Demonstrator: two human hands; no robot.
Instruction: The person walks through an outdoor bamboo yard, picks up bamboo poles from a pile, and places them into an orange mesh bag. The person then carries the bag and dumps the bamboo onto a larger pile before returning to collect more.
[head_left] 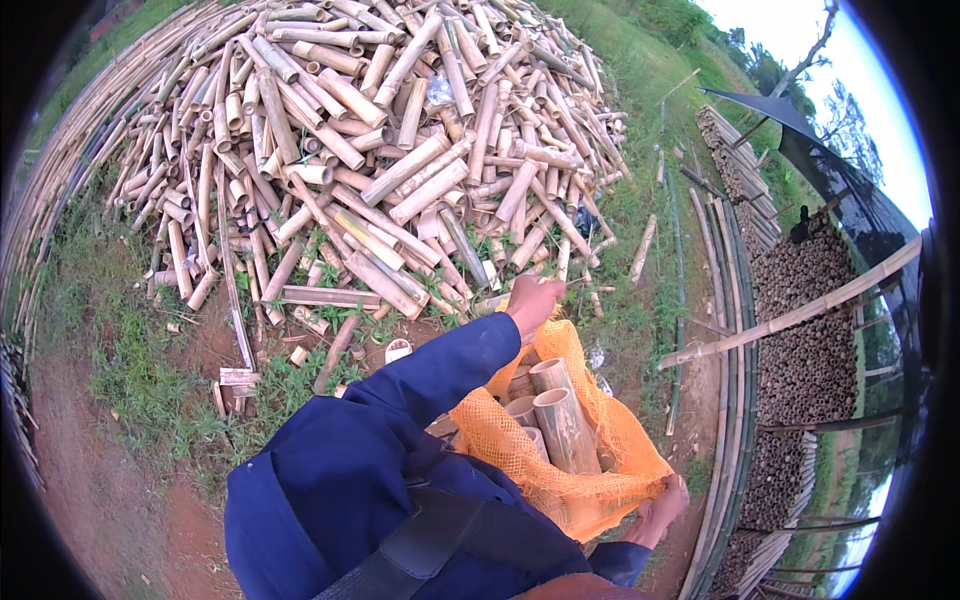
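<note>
An orange mesh sack (590,492) stands in front of me with its mouth spread wide. Several cut bamboo pieces (568,428) stand on end inside it, their hollow tops facing up. My left hand (535,303), at the end of an outstretched blue sleeve, is closed on the sack's far rim. On the near right side, my right hand (660,512) grips the rim as well, with its fingers bent around the mesh. The bottom of the sack is hidden.
A big heap of cut bamboo pieces (420,170) lies ahead on grass. Long bamboo poles (735,400) run along the right, beside stacked bamboo (803,320) under a dark tarp (765,105). A slanted pole (800,318) crosses there. More long poles (60,200) lie at far left.
</note>
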